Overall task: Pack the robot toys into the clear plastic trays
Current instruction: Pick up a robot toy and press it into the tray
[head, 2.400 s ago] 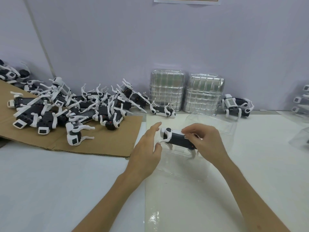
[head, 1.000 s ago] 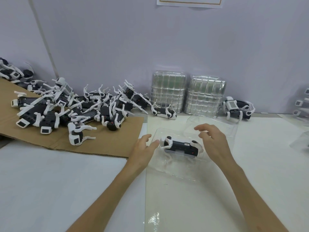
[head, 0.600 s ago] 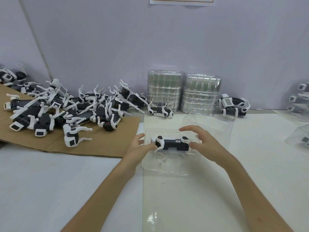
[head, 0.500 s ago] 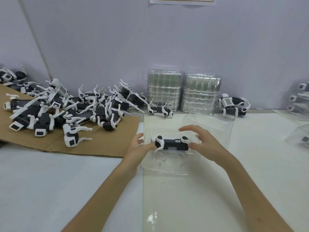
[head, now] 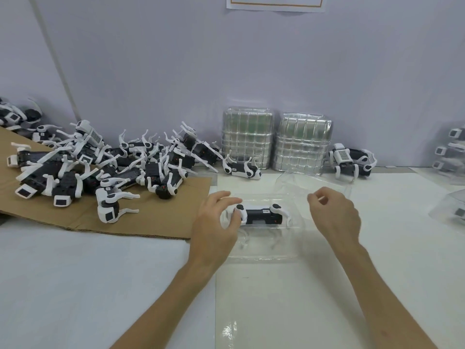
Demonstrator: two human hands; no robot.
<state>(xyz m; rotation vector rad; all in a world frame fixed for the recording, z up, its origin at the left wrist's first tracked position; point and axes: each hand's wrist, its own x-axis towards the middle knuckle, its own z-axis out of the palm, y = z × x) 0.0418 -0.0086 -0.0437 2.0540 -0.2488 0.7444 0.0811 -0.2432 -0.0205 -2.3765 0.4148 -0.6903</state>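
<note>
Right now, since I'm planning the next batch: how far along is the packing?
Done: packed trays seem stacked far right. In hand: one toy lies in an open tray, left hand gripping its end; right hand hovers by the lid. Left: the pile on the cardboard, plus two loose toys at the back.

Site, as I read it from my remote seat: a packing station in a small factory or assembly workshop. Evidence I log:
- identical robot toys [head: 100,167] heaped loose on a cardboard sheet [head: 156,217]
- two stacks of clear plastic trays [head: 247,142] against a bare wall [head: 151,71]
- a plain white table [head: 88,273]
- packed units [head: 451,152] stacked at the right edge
- a paper notice [head: 275,6] on the wall above
</note>
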